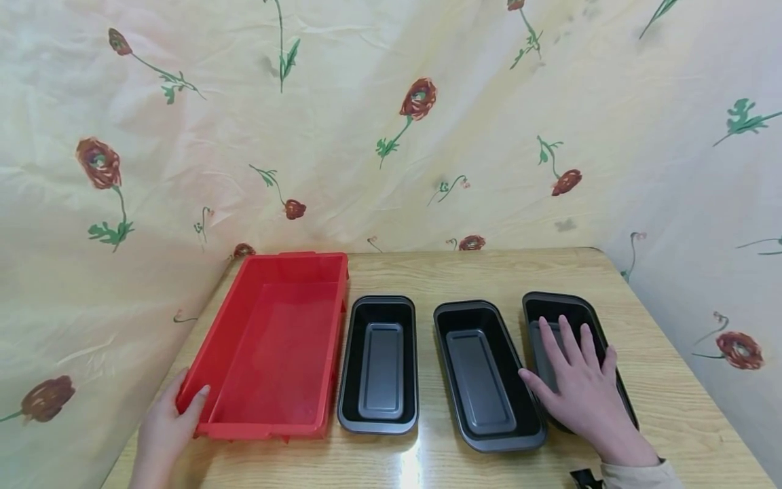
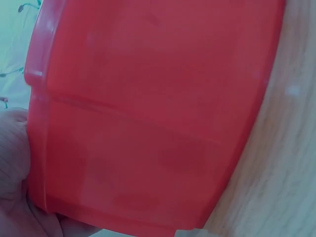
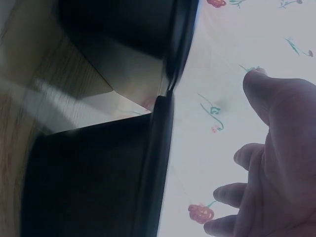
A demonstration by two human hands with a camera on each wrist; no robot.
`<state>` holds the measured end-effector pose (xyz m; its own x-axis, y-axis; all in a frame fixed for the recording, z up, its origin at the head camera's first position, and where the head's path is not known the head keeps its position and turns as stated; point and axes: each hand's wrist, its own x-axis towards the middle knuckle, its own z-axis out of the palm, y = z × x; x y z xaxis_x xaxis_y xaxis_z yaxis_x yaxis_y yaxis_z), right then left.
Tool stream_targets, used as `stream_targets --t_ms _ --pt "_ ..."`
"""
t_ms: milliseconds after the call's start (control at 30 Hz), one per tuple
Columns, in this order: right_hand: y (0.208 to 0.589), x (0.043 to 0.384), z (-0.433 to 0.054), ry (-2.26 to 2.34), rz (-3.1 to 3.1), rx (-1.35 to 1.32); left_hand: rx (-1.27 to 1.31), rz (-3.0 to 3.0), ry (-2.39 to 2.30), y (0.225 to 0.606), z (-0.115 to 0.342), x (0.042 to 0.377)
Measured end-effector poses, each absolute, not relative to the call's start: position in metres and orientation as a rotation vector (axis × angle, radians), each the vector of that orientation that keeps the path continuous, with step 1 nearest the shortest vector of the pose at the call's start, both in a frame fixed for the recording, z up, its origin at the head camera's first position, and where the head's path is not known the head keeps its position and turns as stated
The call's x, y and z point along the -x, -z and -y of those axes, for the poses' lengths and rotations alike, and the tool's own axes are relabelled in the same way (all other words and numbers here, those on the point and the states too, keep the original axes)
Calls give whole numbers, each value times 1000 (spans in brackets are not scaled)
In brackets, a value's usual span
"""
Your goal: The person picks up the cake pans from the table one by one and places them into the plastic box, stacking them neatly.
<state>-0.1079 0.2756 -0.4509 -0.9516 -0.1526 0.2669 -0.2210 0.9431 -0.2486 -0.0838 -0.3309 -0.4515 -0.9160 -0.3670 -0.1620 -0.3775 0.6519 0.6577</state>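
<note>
In the head view, the left hand (image 1: 166, 424) is gripping the near left corner of the red tray (image 1: 281, 346), its thumb hooking over the rim while the other fingers are partly hiding behind the wall. The tray is lying on the wooden table (image 1: 678, 421), left of three dark pans: the left pan (image 1: 383, 370), the middle pan (image 1: 480, 380) and the right pan (image 1: 565, 303). The right hand (image 1: 577, 390) is hovering over the right pan, its fingers spreading wide and holding nothing.

The left wrist view is showing what the head view is hiding: the tray's outer face, sloping toward the table. The palm is pressing against the rim; the fingertips are falling outside the frame, so I cannot tell their state here.

The right wrist view is revealing the outer walls of two pans, their rims meeting or overlapping, I cannot tell which, above a gap between the walls. It is also showing the palm side of the right hand, fingers spreading, keeping clear of both rims.
</note>
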Motion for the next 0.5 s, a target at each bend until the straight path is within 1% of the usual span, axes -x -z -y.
stream_targets --t_ms 133,333,500 --pt "451 108 -275 -406 2861 -270 614 -2791 -1168 450 337 87" --pt "451 107 -275 -412 2868 -268 501 -2812 -1205 450 344 91" --pt "452 108 -276 -408 2867 -270 491 -2786 -1329 452 347 92"
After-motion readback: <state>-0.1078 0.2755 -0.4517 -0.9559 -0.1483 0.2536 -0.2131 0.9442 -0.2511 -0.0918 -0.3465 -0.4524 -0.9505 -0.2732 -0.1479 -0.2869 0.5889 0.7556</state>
